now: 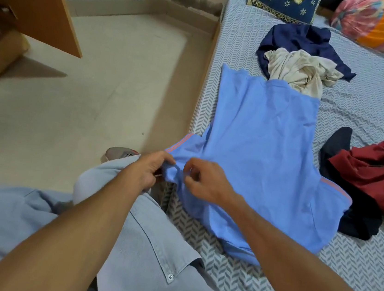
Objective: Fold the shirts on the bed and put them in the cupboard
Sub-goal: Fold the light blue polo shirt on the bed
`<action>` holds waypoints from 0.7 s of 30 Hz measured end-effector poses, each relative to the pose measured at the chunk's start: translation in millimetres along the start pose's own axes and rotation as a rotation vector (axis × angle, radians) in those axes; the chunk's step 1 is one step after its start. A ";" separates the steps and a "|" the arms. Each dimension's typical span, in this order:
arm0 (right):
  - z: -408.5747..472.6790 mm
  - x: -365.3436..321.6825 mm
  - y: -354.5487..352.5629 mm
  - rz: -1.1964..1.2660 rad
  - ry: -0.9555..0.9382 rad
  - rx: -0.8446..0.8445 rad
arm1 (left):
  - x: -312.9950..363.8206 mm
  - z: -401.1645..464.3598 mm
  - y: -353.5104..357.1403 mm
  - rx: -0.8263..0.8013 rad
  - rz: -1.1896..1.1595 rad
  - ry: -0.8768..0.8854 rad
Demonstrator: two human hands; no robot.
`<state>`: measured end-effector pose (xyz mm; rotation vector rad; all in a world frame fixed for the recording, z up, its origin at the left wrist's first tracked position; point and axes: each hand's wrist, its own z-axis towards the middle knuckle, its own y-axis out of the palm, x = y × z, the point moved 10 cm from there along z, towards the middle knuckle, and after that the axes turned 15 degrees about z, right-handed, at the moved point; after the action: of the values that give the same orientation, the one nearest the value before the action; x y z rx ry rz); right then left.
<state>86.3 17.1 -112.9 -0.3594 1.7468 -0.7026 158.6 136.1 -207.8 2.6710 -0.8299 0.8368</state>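
A light blue shirt [260, 151] with orange sleeve stripes lies spread flat on the patterned bed [372, 107]. Its near left sleeve hangs at the bed's edge. My left hand [146, 171] pinches that sleeve's fabric from the left. My right hand [206, 181] pinches the same bunched fabric just to the right, fingers curled. A cream shirt [299, 71] lies crumpled on a navy shirt [298, 40] beyond the blue one. A maroon shirt [376, 172] lies on a dark garment [356, 214] at the right.
A wooden cupboard door [41, 1] stands open at the upper left over the tiled floor [97, 80]. A blue embroidered cushion [286, 2] and a pink-orange bundle [375, 22] sit at the bed's head. My knee and a shoe [122, 153] are by the bed edge.
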 end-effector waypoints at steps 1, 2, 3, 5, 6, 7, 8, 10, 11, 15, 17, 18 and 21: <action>13.9 -0.7 -11.1 -0.005 -0.033 0.087 | 0.6 0.2 -2.3 0.006 -0.009 0.018; 29.4 -1.8 -21.0 -0.036 -0.063 0.163 | 1.6 1.3 -4.4 0.009 -0.029 0.038; 44.8 -0.8 -29.3 -0.081 -0.074 0.218 | 3.9 2.7 -7.0 0.018 -0.047 0.070; 77.2 8.8 -40.1 -0.172 0.010 0.233 | 8.4 3.3 -9.1 0.029 -0.049 0.116; 91.6 15.9 -40.5 -0.214 0.097 0.189 | 11.4 2.1 -10.2 0.045 -0.050 0.145; 102.9 25.1 -38.4 -0.268 0.191 0.117 | 12.6 -1.2 -11.4 0.071 -0.036 0.157; 110.7 31.3 -33.2 -0.329 0.268 0.024 | 12.9 -2.6 -12.4 0.092 -0.027 0.164; 119.7 32.8 -21.8 -0.340 0.291 -0.106 | 13.0 -1.8 -14.3 0.111 -0.007 0.190; 122.4 26.6 -19.3 -0.292 0.257 -0.119 | 14.0 -2.8 -15.4 0.113 -0.017 0.208; 112.5 8.7 -29.0 0.025 0.113 -0.034 | 20.6 -15.8 -16.0 0.126 0.009 0.253; 97.5 19.3 -43.4 0.132 0.137 0.041 | 28.0 -24.1 -8.9 0.127 0.095 0.292; 89.4 25.1 -50.8 0.197 0.154 0.074 | 33.5 -29.7 -5.5 0.135 0.152 0.315; 65.5 45.1 -82.6 0.334 0.171 0.175 | 53.7 -50.4 19.2 0.151 0.348 0.475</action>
<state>125.7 -90.4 -106.3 0.1147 1.8320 -0.6497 160.9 114.5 -134.9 2.3093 -1.1482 1.5916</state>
